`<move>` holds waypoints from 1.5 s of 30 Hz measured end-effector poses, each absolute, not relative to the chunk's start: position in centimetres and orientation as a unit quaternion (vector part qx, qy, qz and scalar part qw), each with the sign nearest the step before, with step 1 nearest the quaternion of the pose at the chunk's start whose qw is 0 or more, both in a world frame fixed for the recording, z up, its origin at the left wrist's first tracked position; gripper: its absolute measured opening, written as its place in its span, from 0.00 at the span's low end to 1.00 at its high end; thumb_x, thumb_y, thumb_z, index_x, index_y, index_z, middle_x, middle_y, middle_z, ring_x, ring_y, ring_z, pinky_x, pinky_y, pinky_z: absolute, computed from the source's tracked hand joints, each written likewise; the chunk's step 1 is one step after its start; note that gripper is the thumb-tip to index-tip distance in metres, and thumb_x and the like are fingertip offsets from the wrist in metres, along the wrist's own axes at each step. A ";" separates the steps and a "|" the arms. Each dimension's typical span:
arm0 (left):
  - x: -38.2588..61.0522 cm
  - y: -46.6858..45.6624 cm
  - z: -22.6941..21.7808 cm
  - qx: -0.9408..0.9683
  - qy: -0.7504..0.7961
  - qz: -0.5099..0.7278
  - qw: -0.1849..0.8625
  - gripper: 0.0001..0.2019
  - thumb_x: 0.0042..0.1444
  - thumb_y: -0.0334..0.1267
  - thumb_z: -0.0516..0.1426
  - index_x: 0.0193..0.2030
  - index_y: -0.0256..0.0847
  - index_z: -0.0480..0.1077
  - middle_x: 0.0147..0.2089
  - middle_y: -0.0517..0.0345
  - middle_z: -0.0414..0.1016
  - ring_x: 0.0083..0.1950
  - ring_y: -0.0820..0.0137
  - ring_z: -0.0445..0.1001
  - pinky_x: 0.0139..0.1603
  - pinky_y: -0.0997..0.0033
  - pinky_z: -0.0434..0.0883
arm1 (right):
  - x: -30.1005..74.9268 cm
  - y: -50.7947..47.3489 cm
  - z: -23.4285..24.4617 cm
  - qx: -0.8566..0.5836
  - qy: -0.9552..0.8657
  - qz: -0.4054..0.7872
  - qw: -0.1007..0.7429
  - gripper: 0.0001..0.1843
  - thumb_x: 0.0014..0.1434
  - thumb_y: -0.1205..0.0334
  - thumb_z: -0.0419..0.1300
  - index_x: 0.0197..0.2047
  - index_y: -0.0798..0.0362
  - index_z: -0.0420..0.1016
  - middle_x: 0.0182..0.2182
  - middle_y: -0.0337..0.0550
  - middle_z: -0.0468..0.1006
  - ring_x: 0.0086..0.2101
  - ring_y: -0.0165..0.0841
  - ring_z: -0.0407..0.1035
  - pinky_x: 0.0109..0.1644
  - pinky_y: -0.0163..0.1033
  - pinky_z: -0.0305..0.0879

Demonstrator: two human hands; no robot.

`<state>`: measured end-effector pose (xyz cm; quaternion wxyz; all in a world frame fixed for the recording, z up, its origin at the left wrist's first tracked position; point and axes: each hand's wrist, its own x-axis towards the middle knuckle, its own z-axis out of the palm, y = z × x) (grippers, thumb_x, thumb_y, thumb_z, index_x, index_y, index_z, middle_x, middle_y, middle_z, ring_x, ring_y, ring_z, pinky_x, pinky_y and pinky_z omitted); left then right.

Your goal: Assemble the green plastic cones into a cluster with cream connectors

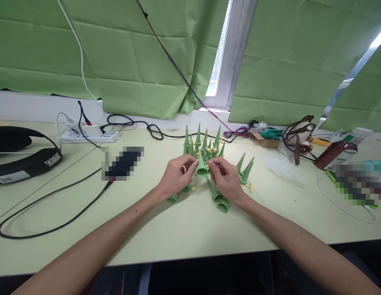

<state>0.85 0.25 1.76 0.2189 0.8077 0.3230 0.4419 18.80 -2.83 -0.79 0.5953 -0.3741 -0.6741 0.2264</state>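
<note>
On a pale green desk [184, 233] under green curtains [132, 61], left hand [175, 177] and right hand [226, 179] pinch one green cone [202, 166] between their fingertips, tip toward the far edge.

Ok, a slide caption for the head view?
Left hand and right hand pinch a green cone above the table, more cones behind.

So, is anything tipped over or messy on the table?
Yes, several green plastic cones lie on their sides under the left hand and right hand, unlike the upright cones behind. Small yellow pieces lie loose beside them.
</note>
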 end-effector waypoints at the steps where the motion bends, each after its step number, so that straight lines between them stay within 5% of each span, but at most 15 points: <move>1: 0.9 0.2 1.9 0.797 0.330 0.437 0.255 0.15 0.64 0.44 0.52 0.30 0.38 0.66 0.27 0.60 0.66 0.28 0.74 0.63 0.25 0.75 0.61 | 18.8 -2.8 -0.8 -0.373 -0.675 0.226 0.595 0.12 0.67 0.53 0.55 0.37 0.51 0.71 0.21 0.35 0.66 0.20 0.28 0.60 0.23 0.34 0.58; 6: 1.1 0.2 2.1 0.735 0.332 0.387 0.447 0.27 0.65 0.55 0.50 0.20 0.39 0.54 0.19 0.63 0.53 0.20 0.78 0.51 0.20 0.74 0.53 | 18.9 -2.7 -0.8 -0.371 -0.685 0.222 0.587 0.11 0.67 0.55 0.55 0.37 0.51 0.72 0.21 0.36 0.67 0.21 0.28 0.61 0.23 0.34 0.58; 15: 0.9 0.4 2.0 0.705 0.337 0.369 0.504 0.23 0.59 0.56 0.57 0.24 0.38 0.63 0.19 0.66 0.51 0.20 0.79 0.50 0.19 0.76 0.50 | 18.9 -2.7 -0.6 -0.369 -0.700 0.221 0.570 0.10 0.68 0.57 0.54 0.37 0.52 0.71 0.21 0.35 0.66 0.21 0.27 0.59 0.24 0.34 0.57; 34: 0.9 0.0 2.1 0.800 0.305 0.419 0.303 0.11 0.58 0.45 0.61 0.38 0.38 0.69 0.36 0.58 0.67 0.30 0.76 0.63 0.26 0.77 0.64 | 18.9 -2.5 -0.8 -0.388 -0.699 0.212 0.563 0.11 0.67 0.57 0.55 0.35 0.53 0.70 0.20 0.33 0.63 0.20 0.26 0.56 0.24 0.33 0.53; 45: 0.7 0.5 1.0 0.848 0.212 0.468 0.132 0.07 0.60 0.36 0.60 0.44 0.39 0.73 0.36 0.59 0.67 0.24 0.81 0.57 0.25 0.78 0.61 | 19.0 -2.5 -0.7 -0.413 -0.687 0.218 0.557 0.14 0.67 0.56 0.55 0.31 0.53 0.68 0.19 0.32 0.61 0.20 0.25 0.54 0.24 0.33 0.51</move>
